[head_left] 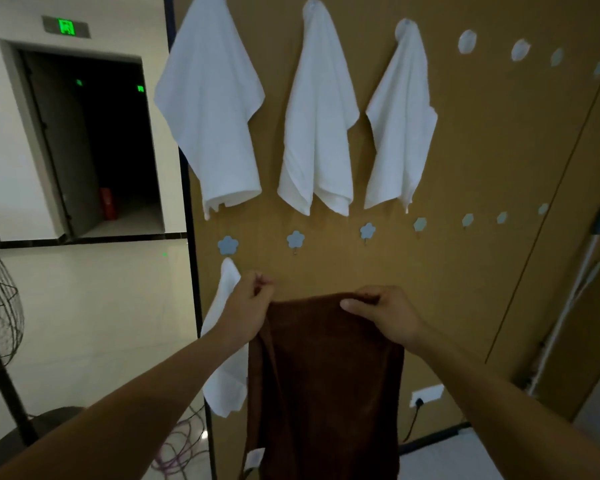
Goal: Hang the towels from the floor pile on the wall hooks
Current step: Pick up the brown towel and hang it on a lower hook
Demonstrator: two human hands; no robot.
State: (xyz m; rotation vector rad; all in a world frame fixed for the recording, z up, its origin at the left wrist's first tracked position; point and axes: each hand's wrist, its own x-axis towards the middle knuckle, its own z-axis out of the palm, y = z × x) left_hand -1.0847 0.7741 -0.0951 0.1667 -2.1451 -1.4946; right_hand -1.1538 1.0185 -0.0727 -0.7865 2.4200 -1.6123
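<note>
While the left hand (248, 306) pinches the upper left corner of the brown towel (326, 386) with curled fingers, the right hand (383, 315) grips its upper edge, thumb on top. This soft, thick cloth hangs in long folds against the flat tan board (482, 150), below the row of pale flower-shaped hooks (296, 240). Just left of the brown towel hangs a white towel (222, 372). Above the flower hooks, three white towels (317, 126) drape in pointed shapes from round hooks.
</note>
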